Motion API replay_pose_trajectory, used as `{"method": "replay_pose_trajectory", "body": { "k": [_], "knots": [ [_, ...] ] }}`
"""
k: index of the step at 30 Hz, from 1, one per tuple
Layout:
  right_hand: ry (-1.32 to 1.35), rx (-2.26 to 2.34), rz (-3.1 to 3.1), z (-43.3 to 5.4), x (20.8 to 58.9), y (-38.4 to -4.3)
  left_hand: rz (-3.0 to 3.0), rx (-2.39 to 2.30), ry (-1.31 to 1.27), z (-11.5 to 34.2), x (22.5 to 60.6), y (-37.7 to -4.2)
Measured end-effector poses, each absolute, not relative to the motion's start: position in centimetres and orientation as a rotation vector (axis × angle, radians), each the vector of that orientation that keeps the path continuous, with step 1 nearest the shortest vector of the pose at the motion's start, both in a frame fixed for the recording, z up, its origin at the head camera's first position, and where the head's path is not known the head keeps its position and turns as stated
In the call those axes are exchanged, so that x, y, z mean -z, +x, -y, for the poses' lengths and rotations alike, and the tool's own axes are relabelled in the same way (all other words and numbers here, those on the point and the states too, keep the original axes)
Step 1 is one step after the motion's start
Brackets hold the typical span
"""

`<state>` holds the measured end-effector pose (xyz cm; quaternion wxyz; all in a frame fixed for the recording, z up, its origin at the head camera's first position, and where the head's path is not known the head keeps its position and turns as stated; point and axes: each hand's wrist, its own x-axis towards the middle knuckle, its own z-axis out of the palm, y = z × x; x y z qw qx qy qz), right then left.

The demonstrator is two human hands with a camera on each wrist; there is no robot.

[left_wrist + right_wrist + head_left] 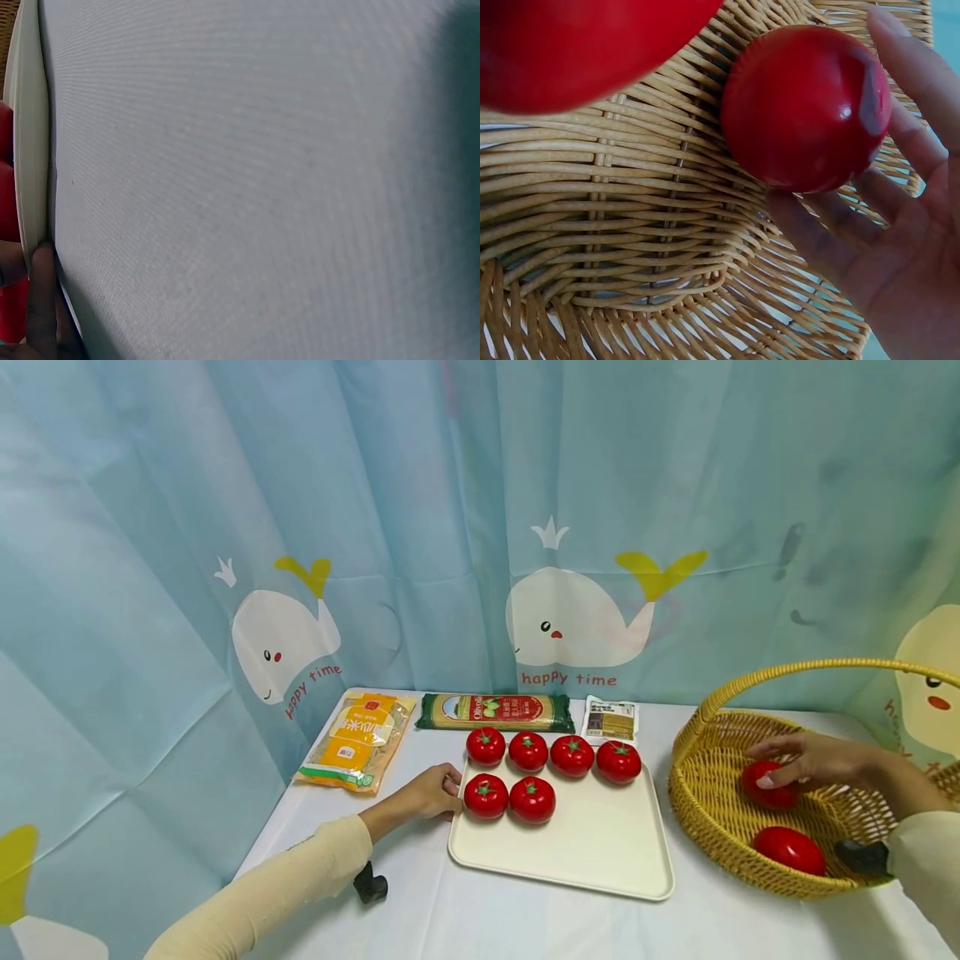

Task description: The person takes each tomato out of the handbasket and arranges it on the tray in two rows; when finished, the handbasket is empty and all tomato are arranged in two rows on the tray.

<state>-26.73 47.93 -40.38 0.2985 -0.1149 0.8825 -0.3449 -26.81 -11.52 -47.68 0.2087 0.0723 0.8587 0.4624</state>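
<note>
My left hand [435,791] grips the left edge of a cream rectangular tray [600,852]. In the left wrist view a finger [42,300] lies under the tray's rim [31,150]. On the tray stand several red tomatoes, four in back being one row, with a front tomato [532,800] at that row's near side. Inside the wicker basket [705,827], my right hand [817,760] is spread about a tomato [802,109]. Its fingers reach behind the tomato, while the thumb looks apart from it in the right wrist view. Another tomato [789,850] lies nearer in the basket.
Behind the tray lie a green spaghetti packet [495,712] and a small white sachet [611,720]. An orange-and-clear food bag [356,742] is at the back left. The basket's tall handle [817,663] arches over its opening. A blue curtain [450,527] hangs behind the table.
</note>
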Motion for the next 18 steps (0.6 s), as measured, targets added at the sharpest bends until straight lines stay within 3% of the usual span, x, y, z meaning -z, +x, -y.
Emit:
{"method": "replay_pose_trajectory", "body": {
  "k": [18],
  "knots": [
    [-0.278, 0.997, -2.227, -48.16, 40.59, -26.85, -2.379, -1.300, 0.186, 11.45, 47.71, -26.90]
  ]
}}
